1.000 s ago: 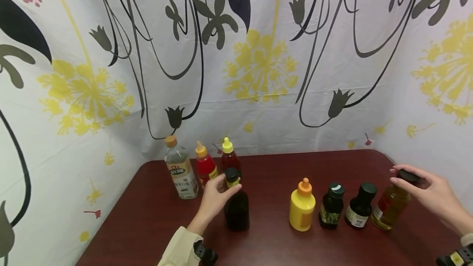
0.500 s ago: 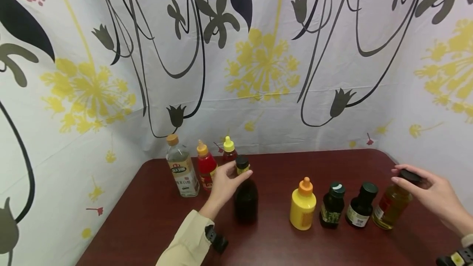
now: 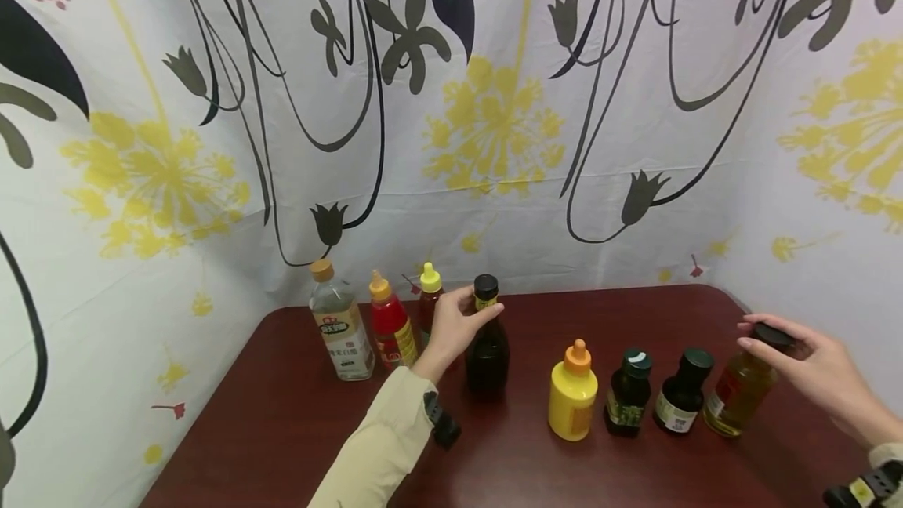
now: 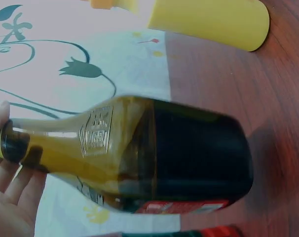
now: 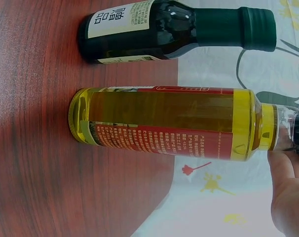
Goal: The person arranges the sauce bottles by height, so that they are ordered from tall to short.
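Observation:
My left hand (image 3: 451, 329) pinches the neck of a dark glass sauce bottle (image 3: 488, 359) just below its black cap. In the left wrist view this bottle (image 4: 199, 153) shows dark liquid and part of a red label; whether its base touches the table I cannot tell. At the far right, my right hand (image 3: 821, 371) grips the top of an oil bottle (image 3: 739, 394) at its black cap. The right wrist view shows the golden oil bottle (image 5: 164, 121) with a red label. Beside it stands a small dark bottle (image 5: 174, 29) with a green cap.
On the dark red table (image 3: 296, 429), a vinegar bottle (image 3: 343, 335), a red squeeze bottle (image 3: 393, 329) and a yellow-capped squeeze bottle (image 3: 429, 300) stand back left. A yellow squeeze bottle (image 3: 573, 402) and another green-capped bottle (image 3: 628, 398) stand right of centre. Patterned cloth (image 3: 395, 234) hangs behind.
My left hand has carried the dark sauce bottle to the right and farther back, now beside the yellow-capped squeeze bottle. The right hand stays on the oil bottle.

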A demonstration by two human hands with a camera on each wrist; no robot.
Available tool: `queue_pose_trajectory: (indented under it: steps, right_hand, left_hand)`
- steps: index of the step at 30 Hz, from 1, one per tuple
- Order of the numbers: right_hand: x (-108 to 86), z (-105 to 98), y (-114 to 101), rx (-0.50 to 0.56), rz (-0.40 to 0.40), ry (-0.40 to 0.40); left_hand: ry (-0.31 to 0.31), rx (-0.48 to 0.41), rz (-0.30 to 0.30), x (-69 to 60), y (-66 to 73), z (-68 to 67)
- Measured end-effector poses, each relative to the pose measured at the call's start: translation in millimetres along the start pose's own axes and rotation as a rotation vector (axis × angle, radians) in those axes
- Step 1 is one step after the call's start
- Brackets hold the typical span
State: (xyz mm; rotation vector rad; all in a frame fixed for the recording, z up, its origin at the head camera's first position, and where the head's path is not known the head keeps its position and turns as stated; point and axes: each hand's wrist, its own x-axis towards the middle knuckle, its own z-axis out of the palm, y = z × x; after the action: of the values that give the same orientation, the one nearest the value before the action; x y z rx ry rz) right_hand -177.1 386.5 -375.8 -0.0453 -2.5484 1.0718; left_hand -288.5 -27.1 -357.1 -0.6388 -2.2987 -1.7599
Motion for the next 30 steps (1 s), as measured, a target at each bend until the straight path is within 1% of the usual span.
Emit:
queue_pose_trajectory:
  steps: [4, 9, 13, 14, 17, 19, 21, 24, 28, 29, 30]
  right_hand:
    - [1.7, 0, -2, 0.031, -0.029, -0.011]
    - [1.7, 0, -1, 0.032, -0.038, -0.010]
    - [1.5, -1, 0, 0.031, -0.035, -0.014]
    - [1.3, -1, 0, 0.032, -0.034, -0.015]
    - [0.7, -1, 0, 0.047, -0.035, -0.016]
    - [0.1, -1, 0, 0.055, -0.040, -0.013]
    - [-0.4, -1, 0, 0.062, -0.041, -0.011]
    - [-0.7, -2, 0, 0.065, -0.038, -0.012]
    - [-0.7, -2, 0, 0.060, -0.025, -0.015]
    - [-0.9, -2, 0, 0.051, -0.020, -0.016]
    - [-0.9, -2, 0, 0.045, -0.015, -0.017]
  left_hand:
    - [0.033, 0.027, -0.013, 6.6, -4.7, 4.5]
    - [0.071, 0.027, 0.003, 15.3, -11.0, 9.6]
    - [0.082, 0.026, 0.034, 17.8, -17.2, 12.2]
    - [0.087, 0.034, 0.056, 17.5, -18.6, 12.4]
    - [0.091, 0.039, 0.076, 16.8, -22.9, 12.7]
    - [0.094, 0.035, 0.058, 17.3, -25.8, 13.1]
    - [0.101, 0.027, 0.018, 18.3, -28.8, 13.6]
    - [0.098, 0.023, -0.015, 20.5, -33.0, 14.3]
    - [0.073, 0.007, -0.011, 21.7, -36.0, 14.8]
    - [0.066, 0.004, -0.011, 21.3, -35.8, 14.9]
    - [0.063, 0.003, -0.010, 19.7, -32.2, 14.7]
